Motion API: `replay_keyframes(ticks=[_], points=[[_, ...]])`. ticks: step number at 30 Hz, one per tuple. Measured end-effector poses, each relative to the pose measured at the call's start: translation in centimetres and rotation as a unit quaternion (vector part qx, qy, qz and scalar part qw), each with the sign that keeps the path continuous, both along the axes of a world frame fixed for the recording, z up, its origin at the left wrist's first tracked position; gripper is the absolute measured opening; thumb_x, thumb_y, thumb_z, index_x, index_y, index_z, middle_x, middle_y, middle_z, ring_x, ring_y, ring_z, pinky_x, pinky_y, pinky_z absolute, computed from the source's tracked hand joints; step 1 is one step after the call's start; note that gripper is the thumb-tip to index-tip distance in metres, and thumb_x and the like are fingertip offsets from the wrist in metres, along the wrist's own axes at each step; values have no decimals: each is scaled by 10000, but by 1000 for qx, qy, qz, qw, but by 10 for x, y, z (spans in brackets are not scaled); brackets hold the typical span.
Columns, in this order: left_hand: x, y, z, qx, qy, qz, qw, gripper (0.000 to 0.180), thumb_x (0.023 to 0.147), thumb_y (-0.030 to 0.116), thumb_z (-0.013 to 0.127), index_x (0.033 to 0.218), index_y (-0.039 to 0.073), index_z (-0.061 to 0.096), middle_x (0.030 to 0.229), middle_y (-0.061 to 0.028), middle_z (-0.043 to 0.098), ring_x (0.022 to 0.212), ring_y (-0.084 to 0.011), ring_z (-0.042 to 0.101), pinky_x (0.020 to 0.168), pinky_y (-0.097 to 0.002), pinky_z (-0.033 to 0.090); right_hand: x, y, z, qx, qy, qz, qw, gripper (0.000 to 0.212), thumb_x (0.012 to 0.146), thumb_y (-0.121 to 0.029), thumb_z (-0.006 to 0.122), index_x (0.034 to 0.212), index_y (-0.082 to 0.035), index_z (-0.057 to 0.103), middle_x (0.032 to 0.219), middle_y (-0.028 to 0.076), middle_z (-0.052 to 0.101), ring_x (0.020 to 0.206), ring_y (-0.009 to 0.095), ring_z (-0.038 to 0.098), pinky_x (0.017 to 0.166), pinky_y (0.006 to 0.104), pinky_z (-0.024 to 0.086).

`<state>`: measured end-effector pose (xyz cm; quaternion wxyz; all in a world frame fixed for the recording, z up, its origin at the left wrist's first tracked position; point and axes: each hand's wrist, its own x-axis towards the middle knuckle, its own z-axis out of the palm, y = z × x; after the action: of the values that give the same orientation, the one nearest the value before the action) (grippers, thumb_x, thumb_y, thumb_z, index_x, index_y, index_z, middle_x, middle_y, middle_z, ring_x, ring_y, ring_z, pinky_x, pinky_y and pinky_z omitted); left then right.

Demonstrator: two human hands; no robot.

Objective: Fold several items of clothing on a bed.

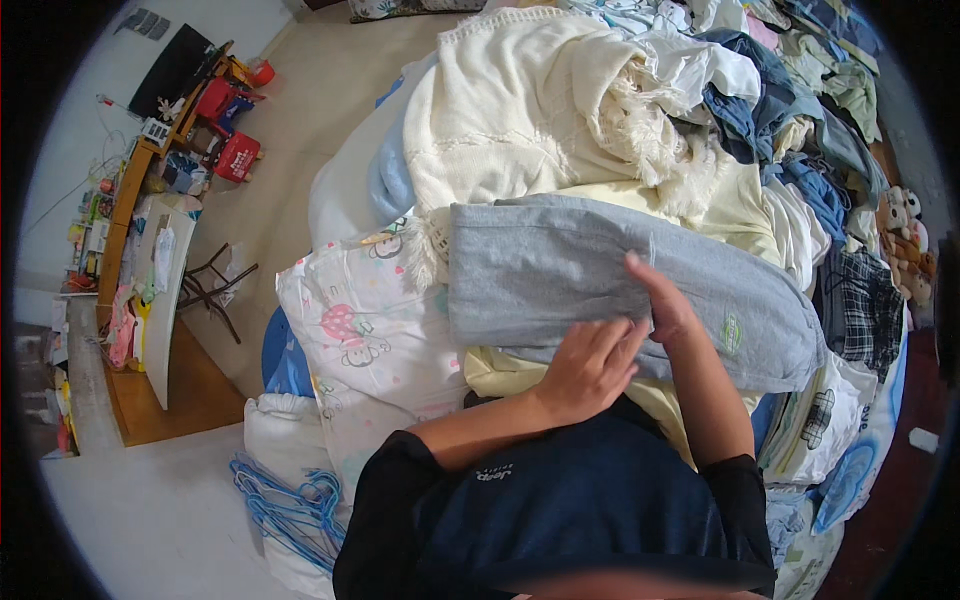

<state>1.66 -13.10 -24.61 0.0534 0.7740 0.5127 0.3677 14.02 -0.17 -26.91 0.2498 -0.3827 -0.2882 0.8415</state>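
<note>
A grey garment (540,275), which looks like trousers with a small green emblem, lies folded in a long strip in front of me. My left hand (590,370) rests on its near edge, fingers stretched out and lying on the cloth. Close beside it, my right hand (672,308) grips the grey cloth at a crosswise fold, thumb on top and the other fingers mostly hidden. Pale yellow cloth (490,375) spreads beneath the garment. Beyond it is a cream knitted blanket (510,100) with fringes.
Piled clothes (770,100) cover the bed's far right. Patterned white bedding (365,330) lies at left, near blue hangers (290,500). Folded clothes (820,410) and plush toys (905,245) sit at right. A desk (130,200) and red stool (237,157) stand across the floor.
</note>
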Motion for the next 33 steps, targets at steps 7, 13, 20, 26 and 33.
replay_keyframes(ticks=[7, 13, 20, 26, 33], points=[[-20, -23, -57, -44, -43, -145, 987, 385, 785, 33, 639, 1163, -27, 595, 1236, -167, 542, 1116, -312, 567, 906, -404, 496, -26, 4, 47, 62, -68, 31, 995, 306, 837, -144, 683, 1083, 22, 608, 960, 102, 669, 836, 192, 655, 736, 333, 544], [-77, 25, -37, -139, -144, 81, 976, 509, 912, 203, 508, 1375, 16, 406, 1396, -193, 431, 1281, -341, 411, 1117, -427, 264, -81, 2, 132, 17, 102, 98, 990, 348, 896, -209, 639, 1122, 44, 563, 995, 132, 665, 867, 214, 668, 758, 355, 558], [-155, 11, -54, -156, -39, 112, 981, 505, 907, 218, 522, 1364, 25, 428, 1383, -191, 448, 1277, -344, 416, 1105, -428, 278, -87, -4, 47, 11, -50, 46, 998, 325, 939, -181, 578, 1149, 62, 529, 992, 137, 641, 838, 219, 650, 727, 356, 548], [-155, 6, -79, -174, 55, 145, 972, 500, 903, 234, 536, 1353, 34, 449, 1370, -190, 464, 1273, -346, 421, 1094, -430, 293, -51, -16, -7, -10, -17, 16, 1000, 280, 937, -198, 596, 1124, 11, 581, 992, 100, 658, 857, 190, 650, 743, 336, 545], [-170, -26, -115, -183, 159, 121, 963, 495, 897, 253, 552, 1340, 44, 475, 1355, -189, 484, 1269, -350, 427, 1080, -431, 310, -49, -26, -28, 115, -64, -16, 991, 275, 946, -168, 573, 1162, 2, 594, 1001, 46, 653, 881, 138, 582, 796, 313, 480]])
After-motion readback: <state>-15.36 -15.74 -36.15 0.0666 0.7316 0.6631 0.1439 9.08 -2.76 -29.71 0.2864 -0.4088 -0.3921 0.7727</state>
